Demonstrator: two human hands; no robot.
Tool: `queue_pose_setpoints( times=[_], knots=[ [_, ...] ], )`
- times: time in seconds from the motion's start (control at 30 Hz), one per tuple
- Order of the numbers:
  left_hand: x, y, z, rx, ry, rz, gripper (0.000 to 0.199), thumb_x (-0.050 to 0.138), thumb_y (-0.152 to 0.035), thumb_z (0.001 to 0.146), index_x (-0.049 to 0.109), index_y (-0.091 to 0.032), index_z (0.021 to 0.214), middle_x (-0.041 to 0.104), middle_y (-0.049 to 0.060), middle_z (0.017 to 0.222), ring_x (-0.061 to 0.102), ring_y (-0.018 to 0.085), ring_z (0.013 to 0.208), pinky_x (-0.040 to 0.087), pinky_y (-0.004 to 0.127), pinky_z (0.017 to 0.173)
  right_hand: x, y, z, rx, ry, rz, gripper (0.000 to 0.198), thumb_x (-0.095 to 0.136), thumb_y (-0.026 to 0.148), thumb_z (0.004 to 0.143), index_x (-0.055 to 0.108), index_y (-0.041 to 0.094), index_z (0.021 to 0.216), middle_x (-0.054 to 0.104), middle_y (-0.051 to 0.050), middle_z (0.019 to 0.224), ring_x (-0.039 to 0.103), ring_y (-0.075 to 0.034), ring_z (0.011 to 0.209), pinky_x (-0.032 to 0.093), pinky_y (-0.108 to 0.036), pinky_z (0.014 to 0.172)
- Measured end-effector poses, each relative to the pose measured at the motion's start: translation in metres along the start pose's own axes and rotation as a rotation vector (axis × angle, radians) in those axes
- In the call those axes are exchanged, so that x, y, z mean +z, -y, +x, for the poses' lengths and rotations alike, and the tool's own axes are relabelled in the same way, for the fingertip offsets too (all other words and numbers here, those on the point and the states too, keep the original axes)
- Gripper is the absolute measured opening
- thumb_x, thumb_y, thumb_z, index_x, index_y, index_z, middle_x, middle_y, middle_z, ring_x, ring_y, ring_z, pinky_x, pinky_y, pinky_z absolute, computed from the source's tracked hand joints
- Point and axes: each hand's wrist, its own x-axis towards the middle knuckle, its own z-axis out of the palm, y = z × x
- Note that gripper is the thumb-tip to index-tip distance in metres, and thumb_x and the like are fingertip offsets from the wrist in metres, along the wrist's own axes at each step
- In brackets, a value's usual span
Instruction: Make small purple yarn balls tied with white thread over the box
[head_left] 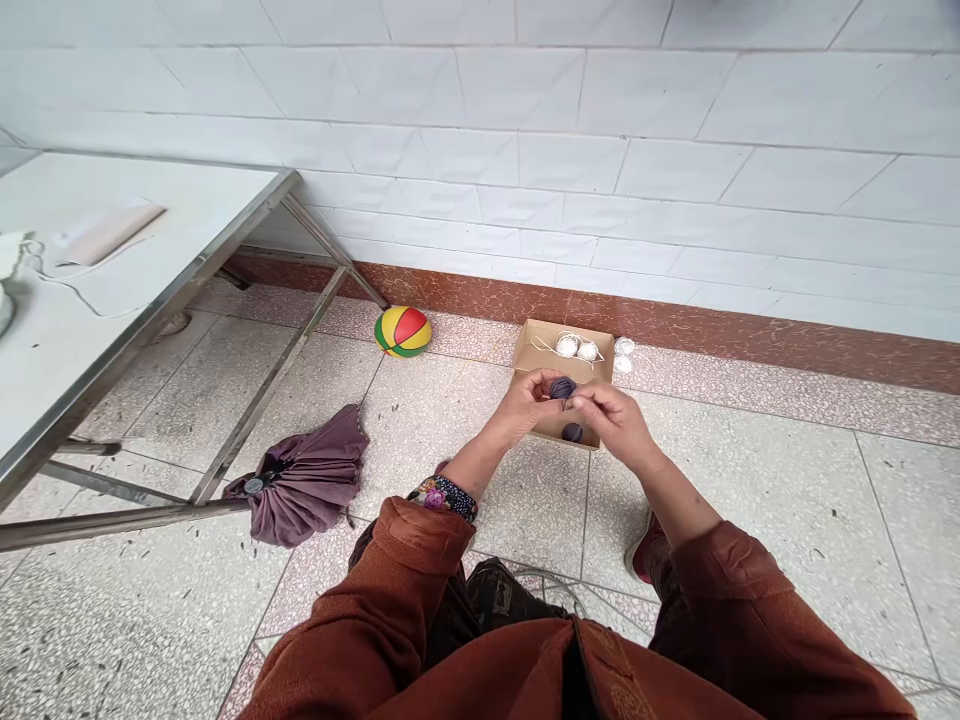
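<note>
A small dark grey-purple ball of yarn [562, 388] is gripped in the fingers of my left hand [525, 405], above a shallow cardboard box [529, 345]. Close beside it, my right hand [613, 420] pinches what looks like the yarn's loose strand between thumb and fingers. A second dark yarn ball [572, 432] lies in the near part of the box. Two white yarn balls [568, 345] with loose strands sit in its far part. My hands cover some of the box's middle.
White balls [622, 355] rest on the floor right of the box. A colourful ball [403, 331] is near the tiled wall [540, 160]. A folded purple umbrella [307, 475] lies by the metal-legged table [187, 190] on the left.
</note>
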Motion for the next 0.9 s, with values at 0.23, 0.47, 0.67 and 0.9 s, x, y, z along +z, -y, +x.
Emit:
queue_pose_setpoints(
  times=[0.23, 0.47, 0.67, 0.9],
  knots=[
    [0.010, 0.009, -0.010, -0.029, 0.175, -0.122, 0.048, 0.088, -0.031, 0.070, 0.070, -0.020, 0.113, 0.069, 0.006, 0.111, 0.064, 0.017, 0.100, 0.050, 0.033, 0.091, -0.002, -0.016, 0.007, 0.176, -0.256, 0.038, 0.025, 0.061, 0.046, 0.092, 0.064, 0.023, 0.082, 0.064, -0.001, 0.078, 0.057, -0.018, 0.073, 0.046, -0.033, 0.072],
    [0.013, 0.005, -0.015, -0.100, 0.189, -0.155, 0.065, 0.086, -0.038, 0.074, 0.061, -0.029, 0.133, 0.065, 0.009, 0.123, 0.071, 0.018, 0.091, 0.053, 0.027, 0.071, 0.004, -0.025, 0.007, 0.254, -0.299, 0.070, 0.025, 0.064, 0.048, 0.087, 0.062, 0.023, 0.085, 0.065, -0.001, 0.077, 0.057, -0.018, 0.070, 0.045, -0.033, 0.070],
    [0.012, 0.003, -0.015, -0.071, 0.180, -0.216, 0.058, 0.086, -0.039, 0.074, 0.068, -0.026, 0.128, 0.067, 0.009, 0.120, 0.069, 0.016, 0.090, 0.050, 0.027, 0.074, 0.007, -0.026, 0.007, 0.272, -0.238, 0.073, 0.025, 0.059, 0.048, 0.088, 0.061, 0.024, 0.083, 0.061, 0.000, 0.075, 0.052, -0.018, 0.069, 0.043, -0.031, 0.067],
    [0.014, -0.004, -0.019, -0.076, 0.218, -0.328, 0.055, 0.083, -0.039, 0.077, 0.068, -0.021, 0.127, 0.068, 0.010, 0.114, 0.069, 0.017, 0.087, 0.051, 0.030, 0.079, 0.012, -0.029, 0.006, 0.310, -0.124, 0.256, 0.023, 0.060, 0.045, 0.087, 0.059, 0.023, 0.080, 0.058, 0.002, 0.073, 0.051, -0.016, 0.066, 0.044, -0.029, 0.063]
  ],
)
